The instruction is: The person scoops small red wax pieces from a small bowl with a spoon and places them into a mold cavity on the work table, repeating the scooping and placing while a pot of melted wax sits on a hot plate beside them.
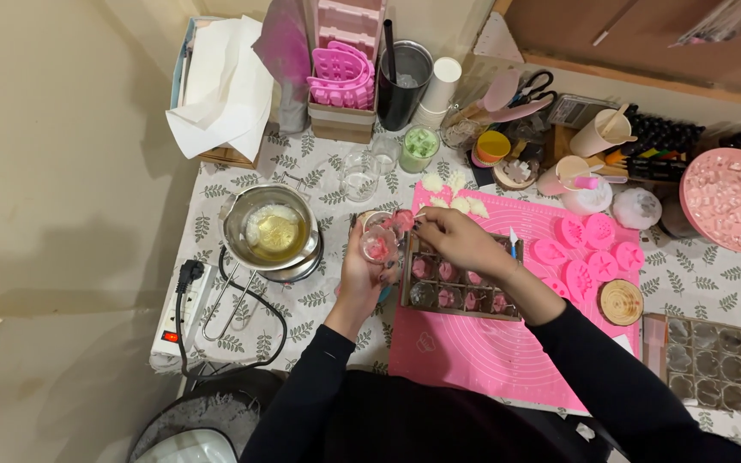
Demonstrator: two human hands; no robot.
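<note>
A: What do the hands have?

B: The left hand [362,274] is wrapped around a small clear glass cup [376,243], holding it upright just off the 9 o'clock edge of the pink silicone mat [490,351]. The right hand [460,240] is pinched narrowly over the cup's mouth; a small pink piece [402,220] sits at its fingertips, though I cannot tell whether the fingers grip it or only touch it.

A: How far along does it look?

B: Partway, I'd judge. The cup already shows pink inside. The clear mold tray [460,287] beside it, toward 3 o'clock, has pink shapes in most cells. A melting pot [272,230] at 9 o'clock from the cup holds pale yellow wax, part liquid. White wax pieces [456,195] lie at 1 o'clock, and pink flower-shaped molds [589,253] sit farther out at 3 o'clock. A second clear tray [718,364] at 4 o'clock looks unfilled.

A: Which way does the cup point?

B: Its mouth faces up toward the camera, so its long axis runs roughly vertical, perhaps tipped slightly toward 12 o'clock. The mold tray's long axis runs from 9 to 3 o'clock, dipping a little at the 3 o'clock end.
</note>
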